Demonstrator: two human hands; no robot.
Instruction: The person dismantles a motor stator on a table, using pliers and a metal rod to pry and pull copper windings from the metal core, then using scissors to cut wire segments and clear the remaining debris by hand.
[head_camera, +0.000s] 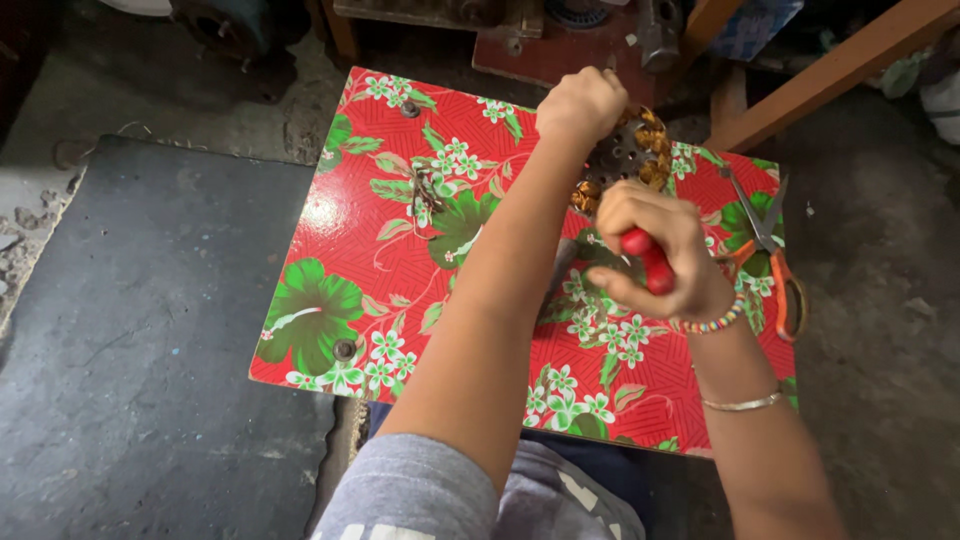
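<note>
The fingers (632, 262) of the right hand (655, 255) are curled tight round a red handle (652, 262), a tool whose working end I cannot make out; the handle shows between thumb and fingers, its long axis slanting from upper left to lower right, the upper end aimed toward the stator (630, 150); the rest of the tool is hidden by the hand. The left hand (580, 103) is closed in a fist on the far left edge of the stator, knuckles up, though whether it grips the metal or only presses on it I cannot tell; its forearm runs across the board (400, 250), a red panel with green leaves and white flowers. The stator, a round grey metal piece ringed with copper windings, sits at the board's far edge, between the two hands, just beyond the right hand. Scissors (770, 250) with orange handles lie on the board right of the stator, blades pointing away from the person, handles near the right wrist; a small dark bit (428, 190) lies left of the stator, well apart.
</note>
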